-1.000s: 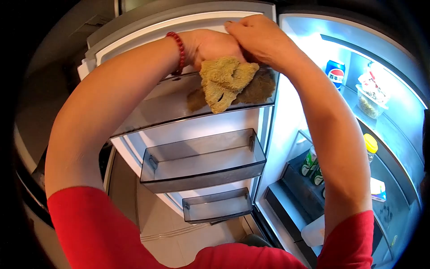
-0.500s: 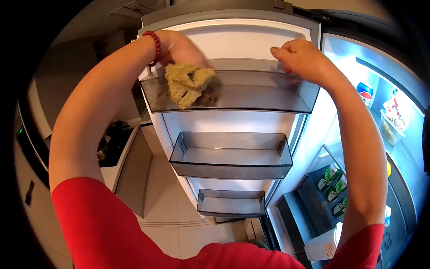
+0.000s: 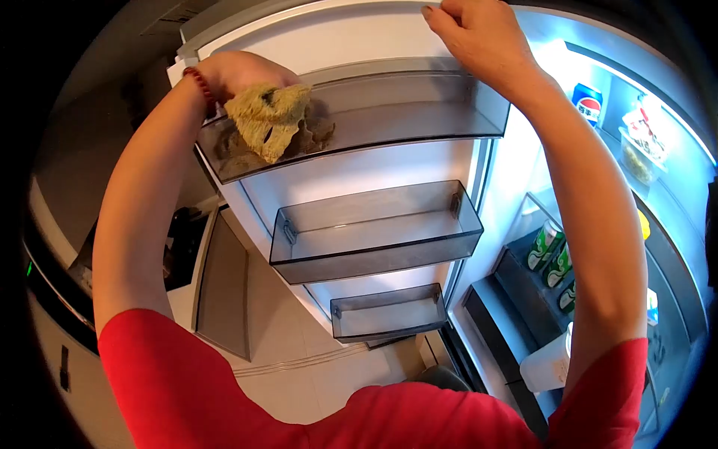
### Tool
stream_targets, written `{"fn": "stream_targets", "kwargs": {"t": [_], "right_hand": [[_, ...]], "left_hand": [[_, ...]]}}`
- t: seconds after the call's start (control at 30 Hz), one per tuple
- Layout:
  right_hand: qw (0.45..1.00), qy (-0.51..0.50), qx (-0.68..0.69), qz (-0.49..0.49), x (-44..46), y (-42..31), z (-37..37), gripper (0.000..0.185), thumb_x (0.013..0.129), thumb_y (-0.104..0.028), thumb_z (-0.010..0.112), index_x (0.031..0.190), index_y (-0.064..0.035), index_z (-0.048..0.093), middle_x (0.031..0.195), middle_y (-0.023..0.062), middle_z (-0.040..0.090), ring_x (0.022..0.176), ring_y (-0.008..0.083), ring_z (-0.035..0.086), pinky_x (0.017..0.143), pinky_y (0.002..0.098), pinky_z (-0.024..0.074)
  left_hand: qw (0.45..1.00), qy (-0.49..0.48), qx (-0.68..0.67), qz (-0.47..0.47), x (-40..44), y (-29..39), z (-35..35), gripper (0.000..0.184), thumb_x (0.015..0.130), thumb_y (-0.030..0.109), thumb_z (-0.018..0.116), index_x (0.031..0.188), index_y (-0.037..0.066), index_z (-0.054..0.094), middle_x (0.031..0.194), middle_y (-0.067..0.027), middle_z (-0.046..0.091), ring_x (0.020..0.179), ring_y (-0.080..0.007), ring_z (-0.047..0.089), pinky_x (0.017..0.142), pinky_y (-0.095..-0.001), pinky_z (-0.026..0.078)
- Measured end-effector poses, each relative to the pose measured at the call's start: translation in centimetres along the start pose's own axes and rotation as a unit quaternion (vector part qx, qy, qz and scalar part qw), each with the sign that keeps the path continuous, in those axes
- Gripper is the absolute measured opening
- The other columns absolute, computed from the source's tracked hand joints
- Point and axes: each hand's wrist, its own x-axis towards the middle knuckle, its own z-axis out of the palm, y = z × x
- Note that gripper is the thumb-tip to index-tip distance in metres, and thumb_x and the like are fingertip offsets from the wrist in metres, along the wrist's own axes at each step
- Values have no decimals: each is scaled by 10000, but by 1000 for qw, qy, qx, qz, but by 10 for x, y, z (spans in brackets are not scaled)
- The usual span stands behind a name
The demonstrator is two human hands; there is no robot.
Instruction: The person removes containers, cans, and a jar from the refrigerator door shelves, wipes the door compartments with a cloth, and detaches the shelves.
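Observation:
My left hand (image 3: 243,73), with a red bead bracelet on its wrist, is closed on a rumpled yellow-green cloth (image 3: 268,120) at the left end of the top door bin (image 3: 396,123). Its fingertips are hidden behind the cloth and the bin wall. Part of the cloth shows dimly through the smoky clear plastic. My right hand (image 3: 482,37) is up by the top right of the open fridge door (image 3: 340,41), fingers curled and thumb pointing left. What it grips, if anything, is hidden.
Below are a middle door bin (image 3: 378,243) and a smaller lower bin (image 3: 389,314). On the right, the lit fridge holds a blue can (image 3: 587,103), a clear tub (image 3: 641,159), green cans (image 3: 544,245) and a white container (image 3: 546,365). An open cabinet door (image 3: 224,284) stands at left.
My left hand and the cloth have shifted left and slightly up along the top bin. My right hand has risen from the bin's right end toward the door's top. The whole view has tilted.

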Motion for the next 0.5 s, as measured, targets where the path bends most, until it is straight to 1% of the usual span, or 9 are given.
{"fn": "stream_targets", "kwargs": {"t": [0.03,0.07,0.13,0.2,0.3,0.37,0.4,0.43,0.5], "right_hand": [[999,29,-3,-23,3,3,3,314,799,-254,529,673,21,616,681,246,573,661,387,586,615,439,453],[997,58,-6,-47,4,6,5,293,796,-238,530,676,16,615,685,243,573,671,389,583,614,443,451],[996,71,-16,-54,6,7,6,291,795,-233,526,666,15,610,681,242,571,669,391,581,607,446,449],[994,86,-22,-63,7,6,6,290,793,-228,522,657,14,606,676,241,570,667,392,579,601,450,446],[992,113,3,-55,7,5,1,298,793,-236,532,649,16,597,668,243,565,649,384,582,588,449,447],[986,125,81,-70,-1,4,-7,271,790,-237,568,683,10,606,651,237,562,635,346,609,585,456,447],[977,136,114,-120,-15,0,-9,287,850,-263,526,781,-1,621,659,148,557,614,223,576,569,348,453],[963,146,148,-170,-35,-7,-14,318,909,-289,484,879,-12,637,667,59,552,592,99,543,554,239,459],[929,-11,366,-51,-79,-30,-25,266,935,-228,444,993,-11,586,746,43,560,621,96,550,560,208,448]], "left_hand": [[974,103,-164,-117,-12,26,14,373,737,150,644,1038,-58,574,821,-77,631,667,-140,580,601,-256,505],[975,101,-162,-115,-12,27,19,373,737,150,644,1038,-58,574,821,-77,631,667,-140,580,601,-256,505],[937,110,-330,33,-17,25,23,361,743,140,616,1049,-46,568,881,-62,637,735,-149,612,678,-265,519],[939,188,-281,63,-25,27,25,396,754,154,595,1098,-36,549,936,-77,627,843,-164,619,775,-291,514],[732,479,-420,242,-39,33,40,324,761,114,621,1062,3,575,995,-92,614,888,-166,615,772,-312,530],[688,540,-409,262,-51,38,44,361,816,184,551,1132,10,534,1044,-110,599,941,-193,600,807,-334,515],[637,596,-401,278,-57,44,47,407,870,253,481,1201,17,494,1093,-129,584,993,-219,584,843,-356,500],[635,587,-397,306,-64,58,57,349,802,162,597,1116,17,557,997,-106,617,873,-177,622,759,-323,537],[597,612,-355,379,-83,57,79,368,846,126,531,1183,-17,492,1032,-144,610,920,-198,622,739,-315,544]]}}
